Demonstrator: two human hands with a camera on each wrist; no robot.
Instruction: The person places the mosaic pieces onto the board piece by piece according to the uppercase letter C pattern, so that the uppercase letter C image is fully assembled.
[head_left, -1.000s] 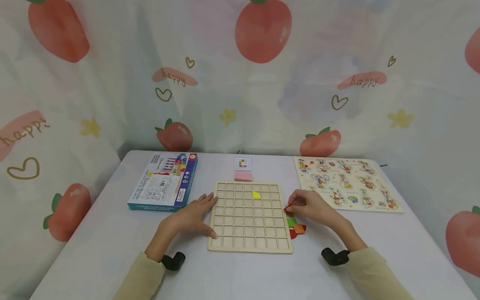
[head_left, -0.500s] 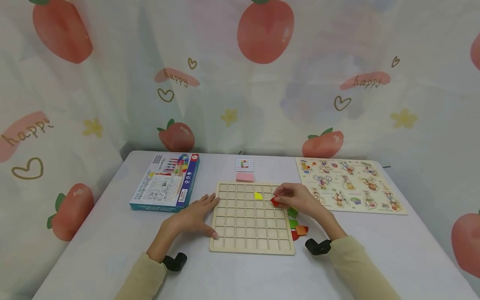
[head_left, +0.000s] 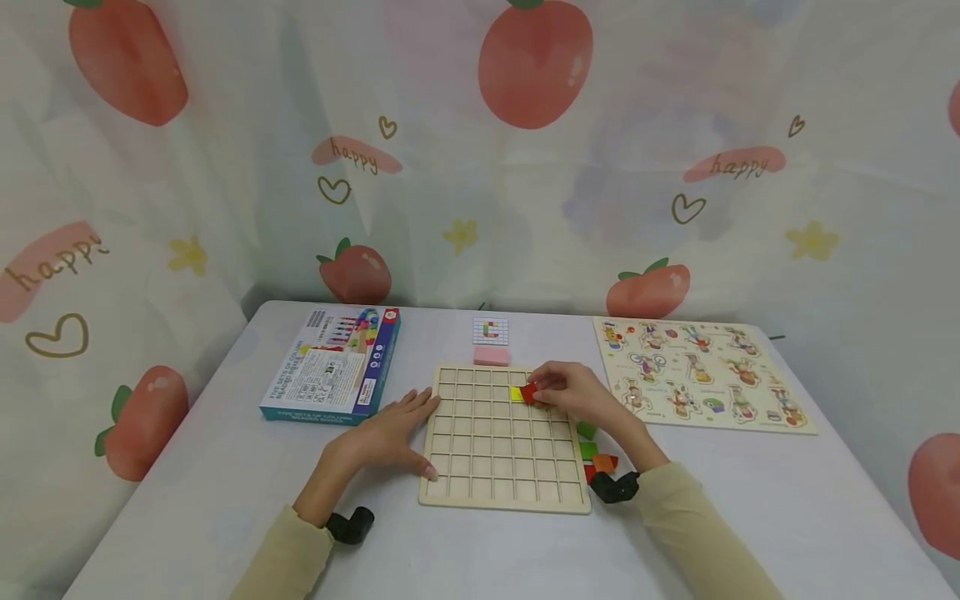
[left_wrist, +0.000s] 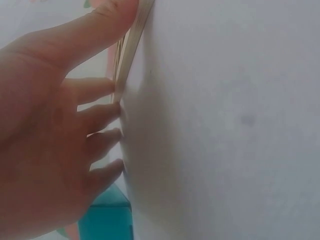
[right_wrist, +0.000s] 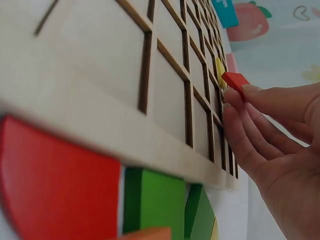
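Head view shows the left hand [head_left: 390, 432] flat, steadying the grid board [head_left: 501, 487] while the right hand [head_left: 573, 392] pinches a red tile [head_left: 528, 392] beside the yellow tile [head_left: 516, 392].

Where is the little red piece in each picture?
Head view: the red piece is pinched by the right hand over the wooden grid board, beside the yellow piece.
Left wrist view: not in it.
Right wrist view: upper right, at the fingertips.
Shared landmark: the grid board, in every view.
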